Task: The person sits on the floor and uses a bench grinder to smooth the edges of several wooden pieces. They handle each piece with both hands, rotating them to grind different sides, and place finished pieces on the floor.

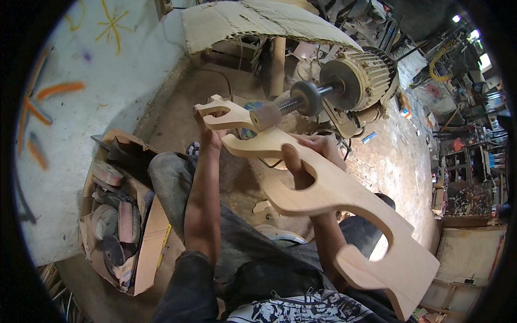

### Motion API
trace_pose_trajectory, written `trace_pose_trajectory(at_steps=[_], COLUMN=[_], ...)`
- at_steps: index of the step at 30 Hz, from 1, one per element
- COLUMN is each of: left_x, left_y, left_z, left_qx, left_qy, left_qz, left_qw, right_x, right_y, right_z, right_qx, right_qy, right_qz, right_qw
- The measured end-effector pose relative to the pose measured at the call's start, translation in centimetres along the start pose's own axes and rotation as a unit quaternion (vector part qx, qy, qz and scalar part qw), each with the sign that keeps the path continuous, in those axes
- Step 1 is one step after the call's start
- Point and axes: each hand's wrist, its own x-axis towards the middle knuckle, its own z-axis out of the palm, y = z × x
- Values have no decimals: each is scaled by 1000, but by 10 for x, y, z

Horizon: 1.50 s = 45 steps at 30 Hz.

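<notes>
A long pale wooden piece [344, 188] with curved cutouts and hook-like shapes slants from the upper middle to the lower right. My left hand [211, 135] grips its narrow far end; part of the fingers is hidden behind the wood. Around its middle my right hand [323, 146] is closed, with the thumb showing in a rounded cutout. Between the two hands, a brown sanding drum [265, 117] meets the wood's inner edge. The drum sits on a threaded spindle [291, 105] that runs from an electric motor [358, 81].
At the left stands a torn cardboard box [148, 245] with several worn abrasive wheels [105, 220]. A cardboard sheet [264, 21] arches over the far side, near a light painted wall [134, 64]. Cluttered shelves [468, 161] line the right. My knees flank the work.
</notes>
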Motion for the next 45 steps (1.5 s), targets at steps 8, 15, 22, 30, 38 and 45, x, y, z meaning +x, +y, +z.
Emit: trace_pose_trajectory(at_steps=[8,15,22,30,38,45], left_x=[-54,-90,-137,-190,-162,-154], left_y=[0,-14,-25,-58,-11,-16], left_z=[65,72,86,128,147,142], left_qx=[53,-122,40,59,232,193], left_qy=[-50,-221,-168,-181,-119,-96], left_qz=[-45,-107,-17,-139,-125,-75], left_qw=[996,962,985,972,957,973], right_x=[-50,-90,-127,-153,-132,-118], right_y=[-14,-23,-39,-2,12,20], right_z=[-90,-153,-179,-238,-233,-224], right_qx=[69,65,31,7,44,9], right_qy=[34,38,188,247,221,235], right_qz=[-72,-84,-27,33,-4,-30], right_qw=[994,994,981,968,974,971])
